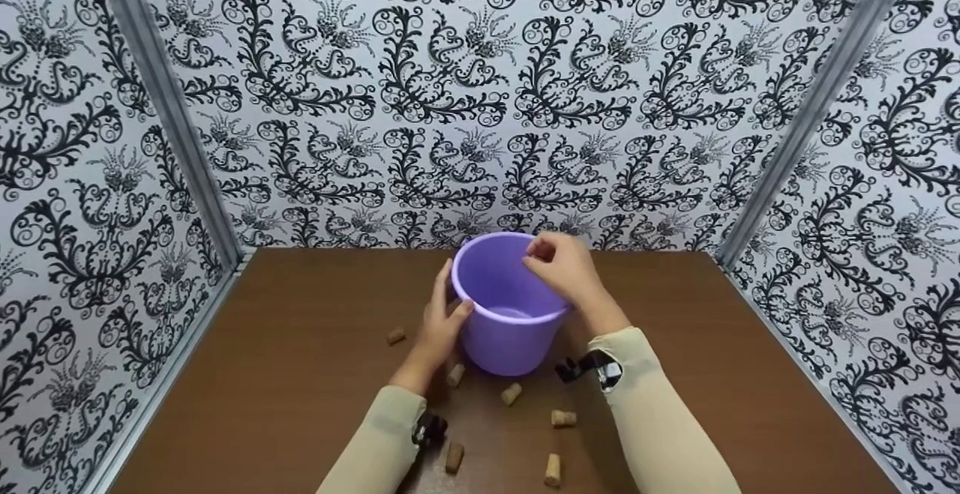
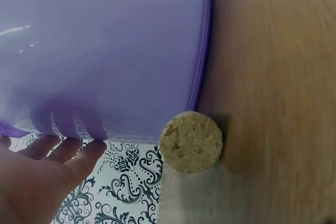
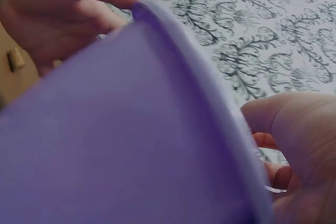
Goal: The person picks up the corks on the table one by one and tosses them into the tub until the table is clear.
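Note:
A purple plastic bucket (image 1: 506, 340) stands on the table, its mouth tilted toward the head camera. My left hand (image 1: 441, 321) holds its left side, fingers along the outer wall and thumb at the rim; these fingers also touch the wall in the left wrist view. My right hand (image 1: 566, 265) is over the right part of the rim with its fingers bent. The rim (image 3: 210, 87) hides part of this hand in the right wrist view, and I cannot make out anything between its fingertips. A cork (image 2: 191, 141) stands out beside the bucket base in the left wrist view.
Several corks lie scattered on the brown table (image 1: 300, 374): one cork (image 1: 396, 336) is left of the left hand, another cork (image 1: 511, 394) just before the bucket, and a cork (image 1: 553, 470) near the front. Patterned walls (image 1: 450, 104) enclose the table's back and sides.

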Demonstrator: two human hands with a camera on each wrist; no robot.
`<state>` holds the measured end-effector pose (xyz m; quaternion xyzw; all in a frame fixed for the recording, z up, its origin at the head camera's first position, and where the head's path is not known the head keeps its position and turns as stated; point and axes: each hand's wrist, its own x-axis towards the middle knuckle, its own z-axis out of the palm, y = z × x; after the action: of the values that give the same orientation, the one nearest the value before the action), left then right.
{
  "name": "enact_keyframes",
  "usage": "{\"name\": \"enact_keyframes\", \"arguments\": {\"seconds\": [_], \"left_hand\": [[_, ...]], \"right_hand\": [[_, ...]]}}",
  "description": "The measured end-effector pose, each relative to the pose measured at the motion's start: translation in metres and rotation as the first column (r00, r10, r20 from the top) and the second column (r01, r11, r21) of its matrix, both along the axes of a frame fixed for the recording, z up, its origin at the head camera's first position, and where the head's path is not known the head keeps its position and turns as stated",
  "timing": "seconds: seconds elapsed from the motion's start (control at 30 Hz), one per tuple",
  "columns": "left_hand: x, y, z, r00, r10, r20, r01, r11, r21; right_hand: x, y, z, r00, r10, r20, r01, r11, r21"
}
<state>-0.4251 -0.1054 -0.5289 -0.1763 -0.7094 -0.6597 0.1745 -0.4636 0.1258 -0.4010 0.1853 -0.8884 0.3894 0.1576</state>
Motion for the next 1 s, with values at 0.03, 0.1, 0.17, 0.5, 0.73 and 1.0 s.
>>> {"name": "enact_keyframes", "arguments": {"seconds": [0.03,0.1,0.17,0.5,0.73,1.0], "left_hand": [[0.0,0.0,0.0,1.0,0.001,0.002,-0.001,1.0,-0.001],[0.001,0.0,0.0,1.0,0.001,0.005,-0.001,1.0,-0.004],[0.001,0.001,0.0,1.0,-0.006,0.002,0.006,1.0,0.0],[0.001,0.001,0.002,1.0,0.002,0.002,-0.002,1.0,-0.004],[0.002,0.002,0.005,0.999,-0.023,-0.05,0.023,1.0,0.004],[0.001,0.0,0.002,0.999,0.002,-0.048,-0.002,1.0,0.011]], "right_hand": [[0.0,0.0,0.002,1.0,-0.006,-0.005,0.006,1.0,-0.005],[0.0,0.0,0.005,1.0,-0.017,-0.008,0.017,1.0,-0.007],[0.001,-0.002,0.008,1.0,-0.021,-0.007,0.021,1.0,0.008],[0.004,-0.004,0.013,0.998,-0.061,-0.006,0.061,0.998,-0.035],[0.02,0.0,0.011,0.987,-0.13,-0.094,0.12,0.988,-0.102],[0.057,0.005,-0.001,0.979,-0.094,-0.183,0.063,0.983,-0.172]]}}
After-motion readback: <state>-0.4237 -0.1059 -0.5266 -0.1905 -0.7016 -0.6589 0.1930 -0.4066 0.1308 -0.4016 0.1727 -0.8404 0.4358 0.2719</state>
